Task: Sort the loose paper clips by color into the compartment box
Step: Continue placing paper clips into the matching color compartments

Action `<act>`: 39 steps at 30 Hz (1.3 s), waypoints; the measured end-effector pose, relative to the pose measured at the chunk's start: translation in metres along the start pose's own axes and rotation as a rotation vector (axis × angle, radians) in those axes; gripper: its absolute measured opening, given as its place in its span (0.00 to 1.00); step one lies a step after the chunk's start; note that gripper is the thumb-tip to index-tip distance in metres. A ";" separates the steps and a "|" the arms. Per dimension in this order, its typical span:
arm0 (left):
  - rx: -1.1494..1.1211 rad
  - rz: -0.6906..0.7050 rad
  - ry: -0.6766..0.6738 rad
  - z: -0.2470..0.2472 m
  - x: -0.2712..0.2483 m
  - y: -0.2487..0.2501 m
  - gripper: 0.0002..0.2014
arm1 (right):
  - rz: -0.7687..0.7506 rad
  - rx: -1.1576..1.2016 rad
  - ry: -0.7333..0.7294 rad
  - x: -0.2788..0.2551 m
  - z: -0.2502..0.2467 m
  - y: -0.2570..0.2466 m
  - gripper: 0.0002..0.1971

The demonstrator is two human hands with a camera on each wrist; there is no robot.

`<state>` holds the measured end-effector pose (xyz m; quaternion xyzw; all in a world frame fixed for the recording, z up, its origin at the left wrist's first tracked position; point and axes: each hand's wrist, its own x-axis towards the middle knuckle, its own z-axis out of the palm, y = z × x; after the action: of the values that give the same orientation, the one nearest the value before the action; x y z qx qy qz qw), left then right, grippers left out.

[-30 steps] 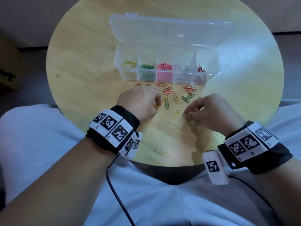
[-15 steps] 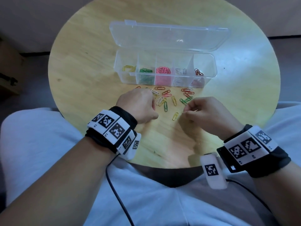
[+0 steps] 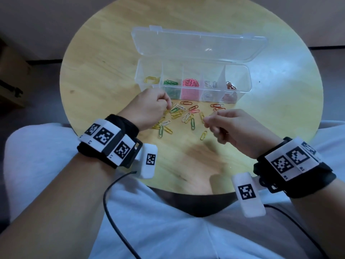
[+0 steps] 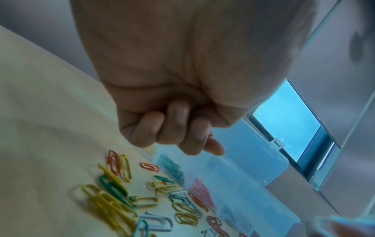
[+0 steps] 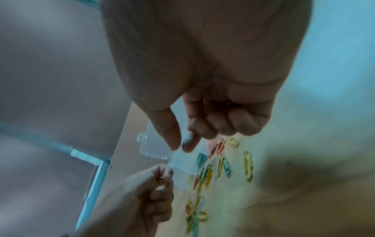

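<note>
The clear compartment box (image 3: 249, 79) stands open on the round table, lid folded back; its compartments hold, left to right, yellow, green, pink, white and red clips. Loose paper clips (image 3: 186, 116) of mixed colours lie in front of it. My left hand (image 3: 169, 107) hovers by the box's left front corner, fingers curled; in the right wrist view the left hand (image 5: 162, 178) pinches a small clip of unclear colour. My right hand (image 3: 206, 120) is raised over the pile's right side, thumb and forefinger nearly together, other fingers curled round small glinting clips (image 5: 204, 100) in the palm.
The round wooden table (image 3: 112, 81) ends close to my lap; its near edge lies under my wrists. A black cable (image 3: 112, 212) runs from the left wrist band across my lap. A lone yellow clip (image 3: 203, 135) lies nearest to me.
Both hands have risen off the table. The left hand moved forward to the box's left front corner. The right hand lifted from the pile with fingertips drawn together.
</note>
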<state>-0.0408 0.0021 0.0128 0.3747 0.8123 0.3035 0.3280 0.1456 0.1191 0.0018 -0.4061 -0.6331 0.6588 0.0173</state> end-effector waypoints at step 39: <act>0.233 0.075 -0.192 0.008 -0.002 -0.001 0.12 | -0.092 -0.990 0.274 0.046 0.006 -0.011 0.04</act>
<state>-0.0344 0.0023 0.0075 0.4677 0.7923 0.1820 0.3470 0.1060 0.1406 -0.0132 -0.4198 -0.8782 0.2197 -0.0652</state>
